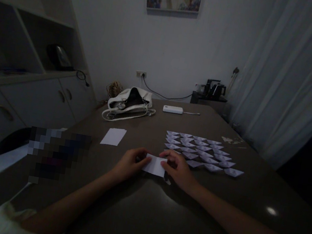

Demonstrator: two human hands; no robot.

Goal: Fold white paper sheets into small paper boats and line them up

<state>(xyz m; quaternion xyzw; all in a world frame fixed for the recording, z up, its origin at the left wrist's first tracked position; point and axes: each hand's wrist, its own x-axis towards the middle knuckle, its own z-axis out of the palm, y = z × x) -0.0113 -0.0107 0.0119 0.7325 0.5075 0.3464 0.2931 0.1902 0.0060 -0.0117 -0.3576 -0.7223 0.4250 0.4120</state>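
Between my two hands is a small white sheet of paper (155,165) with a crease down its middle. My left hand (132,163) pinches its left edge between thumb and fingers. At the right edge, my right hand (178,169) grips the sheet the same way, thumb on the near face. Just beyond my right hand stand several rows of folded white paper boats (206,154). A stack of flat white paper (113,136) lies to the left, past my left hand.
Toward the back of the dark table (140,210) are a white handbag (129,104) and a white power bank (172,109) with a short cable. Paper scraps (231,140) lie at the right. Kettles (217,90) stand beyond the table. A blurred patch (59,156) covers the left edge.
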